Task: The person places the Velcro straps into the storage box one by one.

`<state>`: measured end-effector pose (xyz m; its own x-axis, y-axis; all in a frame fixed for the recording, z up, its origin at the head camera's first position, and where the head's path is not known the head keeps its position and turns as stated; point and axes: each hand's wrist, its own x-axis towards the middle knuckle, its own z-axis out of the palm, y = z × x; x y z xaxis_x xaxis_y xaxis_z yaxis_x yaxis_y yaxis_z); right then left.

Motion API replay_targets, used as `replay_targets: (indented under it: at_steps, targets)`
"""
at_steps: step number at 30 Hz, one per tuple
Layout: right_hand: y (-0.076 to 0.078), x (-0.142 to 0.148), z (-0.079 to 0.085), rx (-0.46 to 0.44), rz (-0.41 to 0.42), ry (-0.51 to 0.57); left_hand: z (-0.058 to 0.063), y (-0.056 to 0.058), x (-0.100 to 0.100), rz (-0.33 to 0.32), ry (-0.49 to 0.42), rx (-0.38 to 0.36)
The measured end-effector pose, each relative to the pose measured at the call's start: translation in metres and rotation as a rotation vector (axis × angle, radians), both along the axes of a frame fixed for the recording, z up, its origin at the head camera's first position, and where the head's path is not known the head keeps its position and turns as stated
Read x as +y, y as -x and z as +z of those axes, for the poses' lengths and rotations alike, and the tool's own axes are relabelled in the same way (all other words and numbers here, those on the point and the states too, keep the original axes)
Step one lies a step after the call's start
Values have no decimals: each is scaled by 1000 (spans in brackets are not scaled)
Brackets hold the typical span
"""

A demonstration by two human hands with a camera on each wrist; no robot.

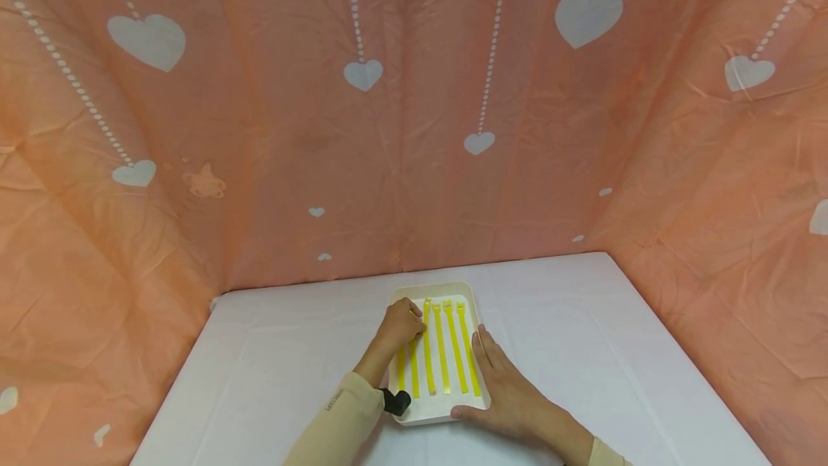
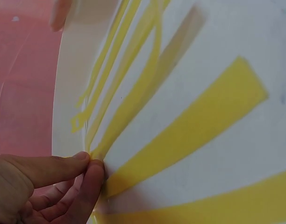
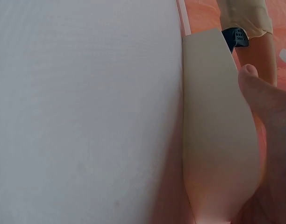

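Observation:
A white, shallow, rectangular tray [image 1: 435, 291] holds several flat yellow cable ties [image 1: 455, 347] with slotted heads, laid side by side lengthwise. Over the tray's left part, my left hand [image 1: 402, 322] pinches one cable tie [image 2: 133, 100] near its end, between thumb and forefinger. That tie bends up off the tray floor and casts a shadow beside itself. My right hand [image 1: 514, 390] lies along the tray's right side with straight fingers touching the wall, its thumb at the front corner. In the right wrist view the tray's outer wall [image 3: 218, 116] stands beside that thumb.
The tray stands on a white-covered table [image 1: 284, 372]. An orange curtain [image 1: 414, 185] with white hearts hangs behind and along both sides. A black device [image 1: 397, 401] on the left wrist overlaps the tray's front left corner in the head view.

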<state>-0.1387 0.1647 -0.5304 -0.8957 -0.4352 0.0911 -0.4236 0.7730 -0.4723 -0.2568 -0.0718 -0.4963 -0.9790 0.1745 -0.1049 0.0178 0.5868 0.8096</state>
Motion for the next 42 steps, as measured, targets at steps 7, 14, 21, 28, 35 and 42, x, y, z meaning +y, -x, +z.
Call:
replay_targets:
  at_steps: [7, 14, 21, 28, 35, 42]
  targets:
    - [0, 0, 1, -10, 0, 2, 0, 1, -1, -1, 10, 1]
    - [1, 0, 0, -13, -6, 7, 3, 0, -2, -3, 28, 18]
    - [2, 0, 1, -14, -4, 8, 1, 3, -6, -4, -38, -22]
    - [2, 0, 0, -10, 11, -3, 2, 4, -14, -34, -110, -38]
    - [2, 5, 4, -8, 19, -5, 11, -1, -22, -19, -173, 74]
    - [6, 14, 3, -130, -35, 90, 15, -13, -46, 38, -116, 150]
